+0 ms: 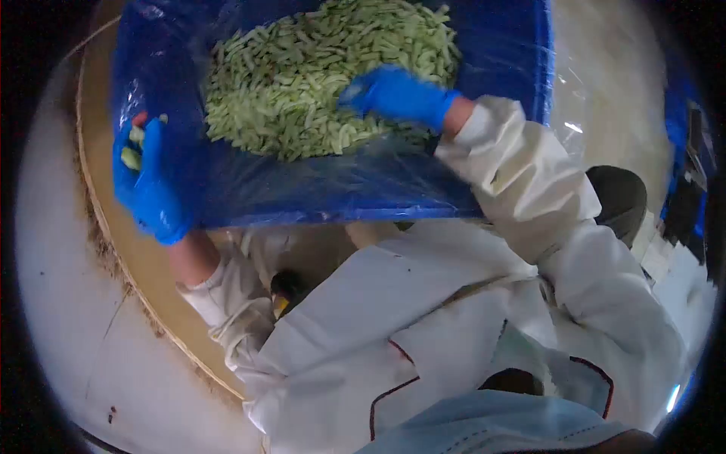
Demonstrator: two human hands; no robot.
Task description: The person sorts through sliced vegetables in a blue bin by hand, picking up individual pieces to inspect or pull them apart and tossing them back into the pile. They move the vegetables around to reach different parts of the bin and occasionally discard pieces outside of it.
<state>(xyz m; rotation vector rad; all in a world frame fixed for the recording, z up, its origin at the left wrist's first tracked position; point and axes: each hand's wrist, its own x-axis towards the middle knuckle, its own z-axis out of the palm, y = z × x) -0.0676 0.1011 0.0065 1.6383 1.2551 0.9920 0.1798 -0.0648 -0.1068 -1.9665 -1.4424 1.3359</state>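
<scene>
A wide heap of pale green cut pieces (pixel 302 68) lies on clear plastic film in a blue tray (pixel 249 198). My left hand (pixel 155 185), in a blue glove, is over the tray's left edge, its fingers curled around a few green pieces (pixel 131 158) and a small reddish one (pixel 139 119). My right hand (pixel 401 94), also blue-gloved, is over the right part of the heap. Its fingertips point left and are smeared by motion, so whether they hold a piece is unclear.
Below the tray, a dark object with a yellow part (pixel 284 291) shows beside my left sleeve. A tan floor strip (pixel 144 257) curves along the left, with a pale surface (pixel 68 303) beyond it. Dark and blue items (pixel 684 204) stand at the far right.
</scene>
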